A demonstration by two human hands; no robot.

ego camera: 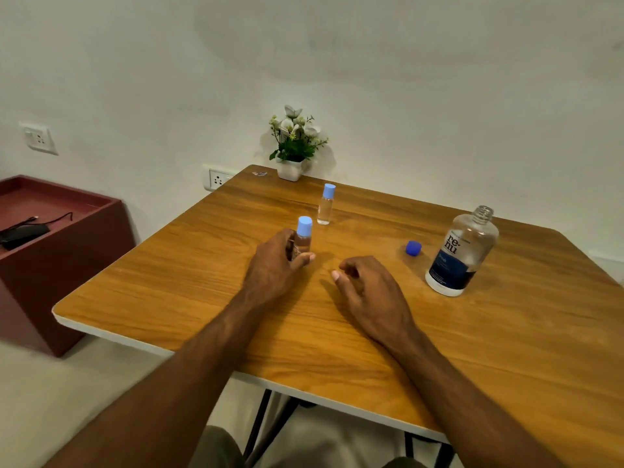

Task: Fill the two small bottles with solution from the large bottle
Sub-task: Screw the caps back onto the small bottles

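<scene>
Two small clear bottles with light-blue caps stand upright on the wooden table [337, 349]. My left hand [277, 265] grips the nearer small bottle [303, 236] around its body, thumb in front. The farther small bottle [326, 205] stands free behind it. My right hand [368, 292] rests on the table with loosely curled fingers and holds nothing. The large clear bottle [462, 253] with a dark blue label stands uncapped at the right. Its dark blue cap [413, 248] lies on the table just left of it.
A white pot of artificial flowers [293, 143] sits at the table's far edge against the wall. A dark red box [50, 251] with a black cable and device stands on the floor to the left. A wall socket [217, 180] is behind the table corner.
</scene>
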